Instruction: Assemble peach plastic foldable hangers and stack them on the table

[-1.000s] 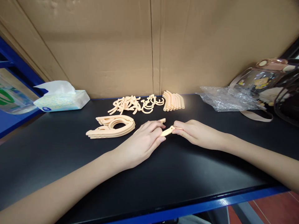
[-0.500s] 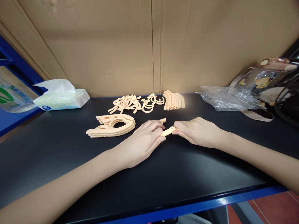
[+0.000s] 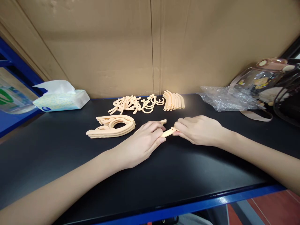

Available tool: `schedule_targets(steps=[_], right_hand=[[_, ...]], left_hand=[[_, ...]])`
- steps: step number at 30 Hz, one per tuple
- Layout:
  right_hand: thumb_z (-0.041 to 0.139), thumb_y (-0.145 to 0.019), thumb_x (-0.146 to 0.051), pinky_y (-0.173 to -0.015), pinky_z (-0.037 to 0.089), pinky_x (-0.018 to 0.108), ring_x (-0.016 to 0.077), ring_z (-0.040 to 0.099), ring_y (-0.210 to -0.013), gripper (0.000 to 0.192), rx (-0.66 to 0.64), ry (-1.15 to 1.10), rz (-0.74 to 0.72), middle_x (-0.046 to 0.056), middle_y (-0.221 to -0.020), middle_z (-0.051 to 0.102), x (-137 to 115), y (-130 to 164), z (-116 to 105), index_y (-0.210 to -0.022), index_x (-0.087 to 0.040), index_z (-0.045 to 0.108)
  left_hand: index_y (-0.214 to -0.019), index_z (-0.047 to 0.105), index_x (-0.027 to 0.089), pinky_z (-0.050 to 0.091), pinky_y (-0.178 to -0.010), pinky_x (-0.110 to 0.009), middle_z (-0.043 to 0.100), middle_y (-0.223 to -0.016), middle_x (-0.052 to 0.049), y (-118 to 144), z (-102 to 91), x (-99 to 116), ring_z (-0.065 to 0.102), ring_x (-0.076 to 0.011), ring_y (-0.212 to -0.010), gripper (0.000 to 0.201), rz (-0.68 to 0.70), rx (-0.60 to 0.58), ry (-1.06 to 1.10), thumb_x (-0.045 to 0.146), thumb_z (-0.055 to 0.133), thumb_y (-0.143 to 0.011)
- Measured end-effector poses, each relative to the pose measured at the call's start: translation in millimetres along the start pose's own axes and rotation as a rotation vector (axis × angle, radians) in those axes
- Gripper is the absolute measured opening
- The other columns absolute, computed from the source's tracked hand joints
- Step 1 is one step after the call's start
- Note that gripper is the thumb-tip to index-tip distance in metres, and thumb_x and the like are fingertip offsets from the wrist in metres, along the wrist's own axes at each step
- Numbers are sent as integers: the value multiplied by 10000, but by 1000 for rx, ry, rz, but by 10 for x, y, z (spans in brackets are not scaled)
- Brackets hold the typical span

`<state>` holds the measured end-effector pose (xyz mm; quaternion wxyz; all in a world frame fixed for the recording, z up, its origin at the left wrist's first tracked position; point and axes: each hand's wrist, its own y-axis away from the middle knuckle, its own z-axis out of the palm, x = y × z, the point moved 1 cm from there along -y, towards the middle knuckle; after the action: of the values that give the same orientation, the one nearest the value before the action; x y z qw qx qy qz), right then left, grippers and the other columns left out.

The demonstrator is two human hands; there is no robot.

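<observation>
Peach plastic strip (image 3: 168, 132), a short flat piece, sits low over the middle of the black tabletop (image 3: 58, 156), pinched from both ends. One end goes into the left hand (image 3: 140, 145), whose thumb and curled fingers close on it; the other end meets the fingertips of the right hand (image 3: 199, 129), which close on it too (so each grip is narrow and holding the same piece). Both hands rest on or just above the surface, knuckles up, forearms running back toward the near blue edge. A second peach tip (image 3: 162, 121) pokes out just behind the left hand's fingers; whether it belongs to the held piece I cannot tell. Toward the left of the hands lies a stack of curved hanger pieces (image 3: 112, 126), flat on the tabletop and near the left hand without touching it. Along the far edge, against the cardboard wall (image 3: 150, 47), lie a tangle of small hooks (image 3: 136, 104) and, just beside it, a neat row of curved strips (image 3: 174, 101). A tissue pack (image 3: 61, 100) sits at the far left corner, crumpled clear plastic (image 3: 225, 98) at the far right, with a transparent bag (image 3: 262, 79) beyond it.
</observation>
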<state>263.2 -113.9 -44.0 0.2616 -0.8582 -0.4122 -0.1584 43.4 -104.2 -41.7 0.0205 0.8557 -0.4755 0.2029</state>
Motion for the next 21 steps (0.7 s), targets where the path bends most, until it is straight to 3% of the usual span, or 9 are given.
schedule_targets(steps=[9, 21], right_hand=[[190, -1017, -375, -456, 178, 285, 130, 549, -528, 412, -198, -203, 118, 7, -694, 601, -19, -17, 7, -835, -174, 501], [237, -1015, -328, -478, 213, 288, 121, 489, -511, 414, -5, -7, -3, 7, -646, 561, -12, -18, -39, -781, -161, 535]], left_hand=[[-1201, 533, 183, 375, -1052, -410, 527, -1228, -92, -7, 12, -9, 418, -223, -1229, 328, 21, 12, -31, 285, 290, -1005], [-1204, 534, 175, 365, -1060, -386, 513, -1239, -91, -5, 8, -2, 398, -217, -1254, 340, 22, -6, -31, 290, 281, -1009]])
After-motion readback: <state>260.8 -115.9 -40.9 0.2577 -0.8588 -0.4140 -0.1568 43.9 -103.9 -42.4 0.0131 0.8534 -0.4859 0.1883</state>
